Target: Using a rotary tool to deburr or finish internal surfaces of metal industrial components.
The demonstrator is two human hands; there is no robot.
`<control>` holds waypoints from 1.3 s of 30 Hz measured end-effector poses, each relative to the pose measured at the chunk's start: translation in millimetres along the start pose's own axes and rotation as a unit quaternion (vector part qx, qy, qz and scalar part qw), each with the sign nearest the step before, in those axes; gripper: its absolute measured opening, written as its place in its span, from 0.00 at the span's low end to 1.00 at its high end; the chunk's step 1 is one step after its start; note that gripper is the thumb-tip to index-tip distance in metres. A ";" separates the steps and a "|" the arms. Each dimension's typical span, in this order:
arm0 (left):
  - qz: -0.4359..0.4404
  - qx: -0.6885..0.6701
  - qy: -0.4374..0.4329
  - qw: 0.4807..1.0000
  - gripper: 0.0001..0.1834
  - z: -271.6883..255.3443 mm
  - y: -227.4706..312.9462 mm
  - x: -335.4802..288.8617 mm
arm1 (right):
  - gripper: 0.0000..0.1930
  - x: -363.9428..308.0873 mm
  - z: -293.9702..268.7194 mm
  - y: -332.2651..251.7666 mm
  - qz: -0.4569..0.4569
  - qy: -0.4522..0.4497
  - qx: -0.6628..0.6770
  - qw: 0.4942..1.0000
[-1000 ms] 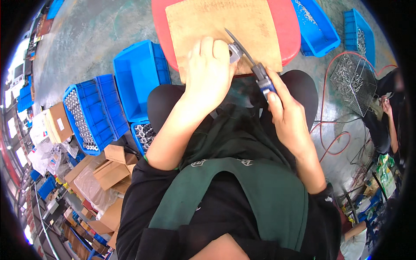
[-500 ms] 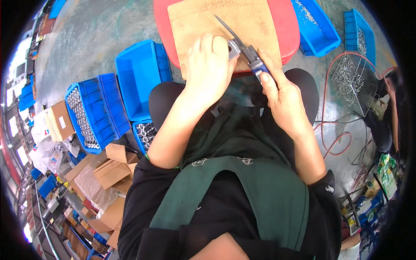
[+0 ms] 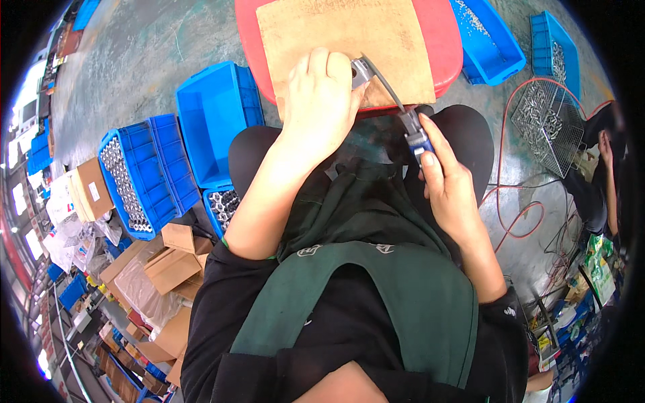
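Observation:
My left hand (image 3: pixel 319 111) is closed on a small grey metal part with a round hole (image 3: pixel 361 72), above a tan board (image 3: pixel 376 30). In my right hand (image 3: pixel 449 185) is a file (image 3: pixel 418 140) with a blue and grey handle, my fingers wrapped round it. The file's thin dark blade slants up and left, its tip beside the metal part. The blade looks bent, perhaps smeared by motion. My left fingers hide much of the metal part.
The board lies on a red stool (image 3: pixel 449 47) in front of my knees. At left stand an empty blue bin (image 3: pixel 215 121) and a blue crate of metal parts (image 3: pixel 151 171). On the right are a wire basket of metal pieces (image 3: pixel 547 127), a red hose (image 3: pixel 500 161) and another person's arm (image 3: pixel 610 168).
My right hand has drawn the file back toward me and slightly right, so its tip has come down near the metal part. My left hand stays nearly in place.

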State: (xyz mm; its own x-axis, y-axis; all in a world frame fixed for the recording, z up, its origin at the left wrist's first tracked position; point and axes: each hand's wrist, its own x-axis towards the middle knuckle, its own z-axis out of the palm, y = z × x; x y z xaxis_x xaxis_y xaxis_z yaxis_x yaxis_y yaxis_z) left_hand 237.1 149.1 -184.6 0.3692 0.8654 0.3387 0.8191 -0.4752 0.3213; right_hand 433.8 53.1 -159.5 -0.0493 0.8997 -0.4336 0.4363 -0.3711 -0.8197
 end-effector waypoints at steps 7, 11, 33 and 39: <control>0.000 -0.009 0.002 1.000 0.17 3.0 -0.8 -0.2 | 0.22 23.6 5.4 1.1 -0.087 0.016 0.014 0.996; -0.007 -0.009 -0.001 1.000 0.16 1.8 -1.4 -1.1 | 0.22 -1.1 -2.3 8.3 0.000 -0.003 0.003 1.000; -0.024 -0.016 0.013 1.000 0.18 -19.5 5.3 6.2 | 0.23 -10.4 -8.5 -4.1 0.001 0.020 0.096 0.995; -0.018 -0.005 -0.005 1.000 0.17 -1.5 3.3 -0.3 | 0.23 -19.2 -8.1 2.5 0.020 0.003 0.072 0.997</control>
State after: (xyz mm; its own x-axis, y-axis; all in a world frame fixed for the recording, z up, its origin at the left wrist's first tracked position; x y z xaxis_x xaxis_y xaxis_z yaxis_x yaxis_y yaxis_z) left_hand 239.0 147.1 -182.3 0.3433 0.8838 0.3179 0.8282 -0.4445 0.3414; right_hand 443.1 36.7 -150.2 -0.0286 0.8848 -0.4650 0.3051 -0.4353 -0.8470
